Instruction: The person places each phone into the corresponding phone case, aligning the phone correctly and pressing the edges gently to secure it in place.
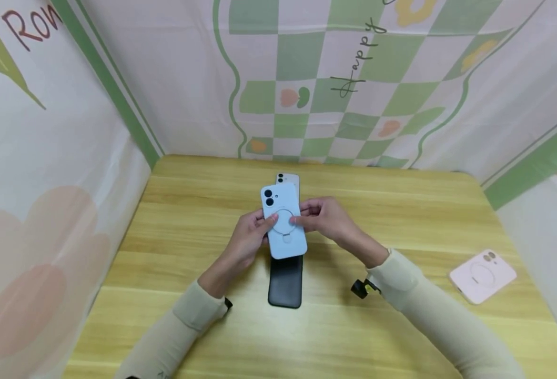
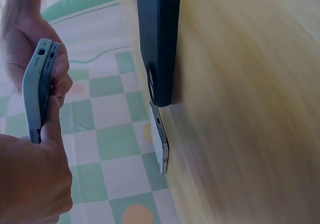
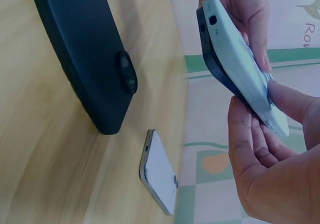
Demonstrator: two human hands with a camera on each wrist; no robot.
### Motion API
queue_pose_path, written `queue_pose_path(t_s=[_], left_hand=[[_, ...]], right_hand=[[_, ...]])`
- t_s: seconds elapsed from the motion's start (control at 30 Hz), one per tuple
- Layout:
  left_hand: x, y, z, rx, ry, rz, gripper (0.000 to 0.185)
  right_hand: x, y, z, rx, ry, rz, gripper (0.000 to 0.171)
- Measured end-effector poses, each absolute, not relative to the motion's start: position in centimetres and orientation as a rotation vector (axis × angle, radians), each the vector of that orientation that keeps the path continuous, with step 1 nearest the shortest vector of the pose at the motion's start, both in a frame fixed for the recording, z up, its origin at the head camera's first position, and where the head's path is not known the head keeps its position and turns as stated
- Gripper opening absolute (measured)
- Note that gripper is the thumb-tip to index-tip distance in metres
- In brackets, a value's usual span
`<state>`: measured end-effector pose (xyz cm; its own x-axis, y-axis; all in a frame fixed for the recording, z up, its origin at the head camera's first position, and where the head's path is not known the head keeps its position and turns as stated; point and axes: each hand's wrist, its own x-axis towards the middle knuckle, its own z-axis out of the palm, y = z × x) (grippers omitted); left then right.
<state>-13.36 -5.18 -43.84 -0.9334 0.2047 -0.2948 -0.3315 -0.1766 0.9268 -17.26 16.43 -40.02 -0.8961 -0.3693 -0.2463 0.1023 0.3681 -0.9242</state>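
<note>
A light blue phone case (image 1: 287, 250) with a ring on its back is held up over the middle of the table. Against its inner side lies a dark blue phone (image 3: 212, 59), set slightly askew to the case, with a narrow gap along part of the edge in the wrist views. My left hand (image 1: 249, 234) grips the left side, thumb on the ring area and fingers underneath. On the right side my right hand (image 1: 327, 216) pinches the pair, its thumb pressing the case's back and its fingers beneath the phone (image 2: 46, 91).
Below the hands, a black phone case (image 1: 285, 284) lies on the wooden table (image 1: 188, 263). Beyond it is a white phone (image 1: 289, 179), partly hidden by the blue case. A pink phone case (image 1: 472, 279) lies at the right. Patterned cloth hangs around the table.
</note>
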Motion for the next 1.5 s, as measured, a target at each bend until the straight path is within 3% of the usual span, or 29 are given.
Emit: queue_pose_path(t_s=[0.8,1.5], left_hand=[[-13.5,-5.0,-43.8,-0.266,1.749,2.252,0.033],[-13.5,-5.7,-43.7,-0.14,1.642,2.185,0.036]], right_hand=[[-16.3,16.8,-41.4,-0.225,2.172,-1.536,0.03],[-15.8,17.7,-41.8,-0.298,2.155,-1.531,0.021]])
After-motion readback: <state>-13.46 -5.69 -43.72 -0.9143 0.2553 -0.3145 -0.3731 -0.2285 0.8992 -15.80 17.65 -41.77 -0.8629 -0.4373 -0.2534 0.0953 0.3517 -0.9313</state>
